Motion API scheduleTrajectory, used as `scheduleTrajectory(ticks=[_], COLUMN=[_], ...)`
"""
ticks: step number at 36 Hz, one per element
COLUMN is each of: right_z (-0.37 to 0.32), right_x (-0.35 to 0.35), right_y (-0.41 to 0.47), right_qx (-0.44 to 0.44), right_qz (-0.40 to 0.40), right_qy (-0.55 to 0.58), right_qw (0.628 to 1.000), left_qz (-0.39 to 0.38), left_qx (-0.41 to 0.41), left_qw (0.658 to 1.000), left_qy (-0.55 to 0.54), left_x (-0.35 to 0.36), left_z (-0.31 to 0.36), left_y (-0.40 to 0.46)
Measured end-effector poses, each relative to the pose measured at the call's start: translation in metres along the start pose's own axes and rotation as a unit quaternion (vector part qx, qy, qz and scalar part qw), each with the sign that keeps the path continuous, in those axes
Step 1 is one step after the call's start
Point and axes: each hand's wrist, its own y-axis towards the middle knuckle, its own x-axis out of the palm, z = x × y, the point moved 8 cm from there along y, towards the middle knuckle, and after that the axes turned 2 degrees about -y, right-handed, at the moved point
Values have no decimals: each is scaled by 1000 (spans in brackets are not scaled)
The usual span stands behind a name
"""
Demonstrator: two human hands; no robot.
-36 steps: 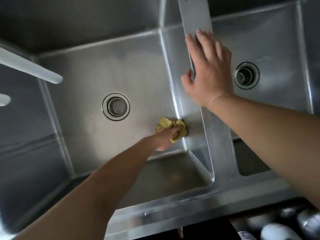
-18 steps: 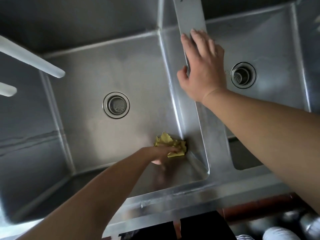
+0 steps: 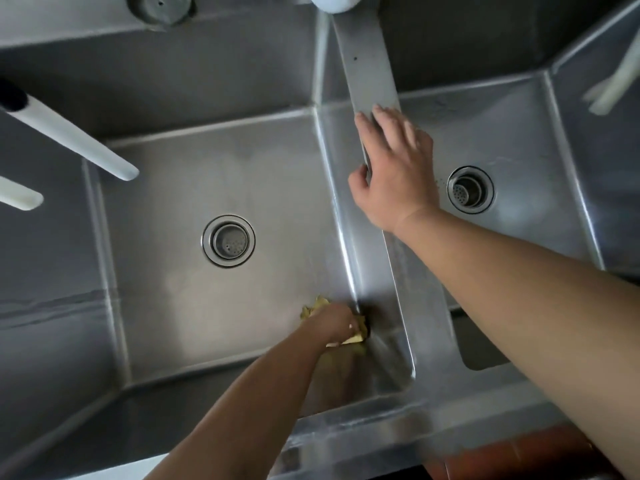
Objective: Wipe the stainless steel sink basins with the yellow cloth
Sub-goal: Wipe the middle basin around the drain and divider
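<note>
Two stainless steel basins lie below me: the left basin with a round drain, and the right basin with its own drain. My left hand presses a crumpled yellow cloth into the left basin's near right corner, where floor meets divider wall. The hand hides most of the cloth. My right hand rests flat, fingers spread, on the steel divider between the basins, holding nothing.
Two white tube-like faucet spouts reach in from the left over the left basin. A white object sits at the far end of the divider. The sink's front rim runs along the bottom.
My left hand has dragged the cloth toward me along the divider wall, down into the near right corner. The right hand stays on the divider. My view has tilted, showing more of the sink's back.
</note>
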Motion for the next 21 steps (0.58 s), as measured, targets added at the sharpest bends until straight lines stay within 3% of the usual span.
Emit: scheduleTrajectory(ticks=[5,9,13,16,19,21], right_z=[0,-1,-2,11,28,29], right_x=[2,6,-23,-57,-81,-89], right_y=[-4,-22,-77,-136,-191,-220], right_qx=[14,50,80,129,214,254], right_qz=[-24,-92,-74,-19,7,-18], right_qy=[-23,-14,74,169,297,364], right_qw=[999,994,991,977,930,896], left_qz=[-74,-42,57,126,207,232], left_qx=[25,37,59,91,110,124], left_qw=[987,956,850,776,732,723], left_qy=[-143,-288,-521,-612,-639,-639], left_x=[-13,-34,-66,-90,-110,-116], left_z=[0,1,8,28,52,75], left_y=[-32,-84,-141,-180,-208,-221])
